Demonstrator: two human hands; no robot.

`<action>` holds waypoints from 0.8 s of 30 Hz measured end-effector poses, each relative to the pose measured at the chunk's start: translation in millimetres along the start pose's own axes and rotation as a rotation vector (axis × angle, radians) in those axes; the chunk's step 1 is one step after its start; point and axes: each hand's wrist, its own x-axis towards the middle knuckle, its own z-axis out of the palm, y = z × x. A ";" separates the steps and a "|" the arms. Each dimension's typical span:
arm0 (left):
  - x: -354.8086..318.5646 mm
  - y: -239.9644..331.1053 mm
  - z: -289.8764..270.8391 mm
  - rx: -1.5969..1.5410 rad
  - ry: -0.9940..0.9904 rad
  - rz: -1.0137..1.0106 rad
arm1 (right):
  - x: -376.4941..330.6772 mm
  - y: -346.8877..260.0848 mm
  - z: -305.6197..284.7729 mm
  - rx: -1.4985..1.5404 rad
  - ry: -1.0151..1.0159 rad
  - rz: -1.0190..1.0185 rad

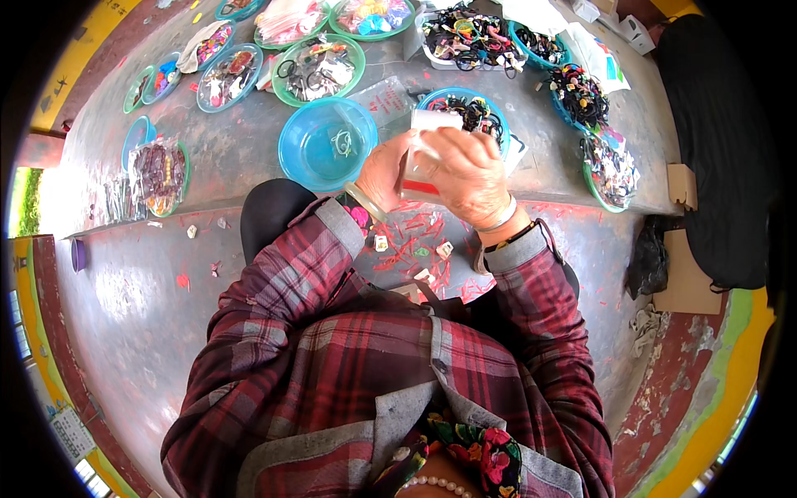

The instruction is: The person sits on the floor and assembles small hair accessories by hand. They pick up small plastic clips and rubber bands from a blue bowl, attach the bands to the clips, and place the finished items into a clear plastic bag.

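**Plaid sleeves, bangles and beads**

The person wears a red, maroon and grey plaid shirt [365, 365] with grey cuffs and grey collar edging. A pale green bangle [365, 202] circles the left wrist; a white bangle [501, 217] and a thin dark band sit on the right. At the neck show a floral scarf [477, 452] and white beads [440, 485].

my work surface is a grey concrete ledge [241, 158], paint-stained. along its far edge stand green and blue dishes of hair ties and trinkets [320, 68]. near its front edge sits a blue bowl [325, 143]. clear packets [154, 170] lie at the left end.
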 end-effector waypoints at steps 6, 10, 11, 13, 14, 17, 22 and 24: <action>13.5 -24.4 -29.6 -0.043 0.012 -0.072 | -7.2 1.3 19.7 0.214 -0.008 0.225; -1.0 1.0 2.5 -0.157 -0.017 -0.149 | -14.2 11.1 19.7 0.464 0.006 0.561; -0.7 0.4 3.8 -0.096 0.006 -0.124 | -14.7 12.4 19.4 0.531 0.002 0.628; -0.4 1.1 9.3 0.022 -0.102 -0.066 | -16.1 12.1 19.4 0.631 0.014 0.833; -0.1 1.2 11.5 0.081 -0.156 -0.037 | -16.5 12.9 18.3 0.654 0.013 0.875; -0.5 -0.1 13.2 0.340 -0.157 0.074 | -18.4 14.0 19.7 0.714 0.006 0.922; 1.1 1.9 12.8 0.421 -0.142 0.011 | -21.6 12.8 22.0 0.648 0.028 0.883; 0.1 2.4 13.8 0.415 -0.162 -0.005 | -22.3 13.0 22.8 0.592 0.025 0.859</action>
